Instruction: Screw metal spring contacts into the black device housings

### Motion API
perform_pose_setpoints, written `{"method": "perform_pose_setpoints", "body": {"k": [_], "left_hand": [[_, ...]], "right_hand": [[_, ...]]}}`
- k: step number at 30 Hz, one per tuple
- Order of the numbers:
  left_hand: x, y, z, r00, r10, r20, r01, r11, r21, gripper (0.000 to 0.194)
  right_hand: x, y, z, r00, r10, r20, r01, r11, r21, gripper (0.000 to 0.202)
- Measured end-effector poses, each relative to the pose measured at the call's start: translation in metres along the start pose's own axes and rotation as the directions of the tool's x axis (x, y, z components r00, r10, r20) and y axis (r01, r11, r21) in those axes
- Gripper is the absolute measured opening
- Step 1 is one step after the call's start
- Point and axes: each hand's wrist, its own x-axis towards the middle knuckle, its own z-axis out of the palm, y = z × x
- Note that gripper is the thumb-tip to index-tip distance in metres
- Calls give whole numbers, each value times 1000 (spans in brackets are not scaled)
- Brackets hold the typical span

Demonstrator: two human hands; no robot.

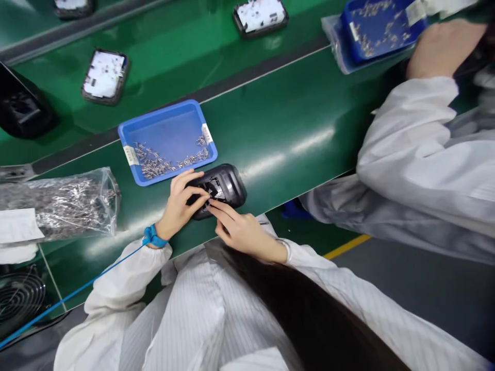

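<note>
The left hand (178, 202) covers one end of a black handheld device (232, 186); whatever lies between its fingertips and those of the right hand (247, 234) is too small to make out. Print on the label (130, 155) of the light-blue tray (162, 116) is unreadable. The left edge cuts off a bag of metal parts (73, 206), a black housing (25, 111) and a fan (23, 291). At upper right, a co-worker's hand (444, 49) is blurred, and the top edge crops a dark-blue tray (351, 38).
</note>
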Motion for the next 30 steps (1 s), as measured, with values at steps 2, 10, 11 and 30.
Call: {"method": "perform_pose_setpoints", "body": {"k": [2,10,11,30], "left_hand": [[10,2,7,1000,1,-9,-1,999,39,10],[29,14,13,989,-147,-21,148,988,45,8],[29,15,11,987,-161,-15,161,986,50,8],[33,-2,3,989,24,143,-9,994,-109,6]], "right_hand": [[6,5,2,1000,-21,-7,22,999,34,45],[16,15,0,996,-85,-21,87,991,98,42],[16,16,1,996,-90,-24,92,991,101,41],[9,17,5,985,-129,-118,141,984,107,37]]}}
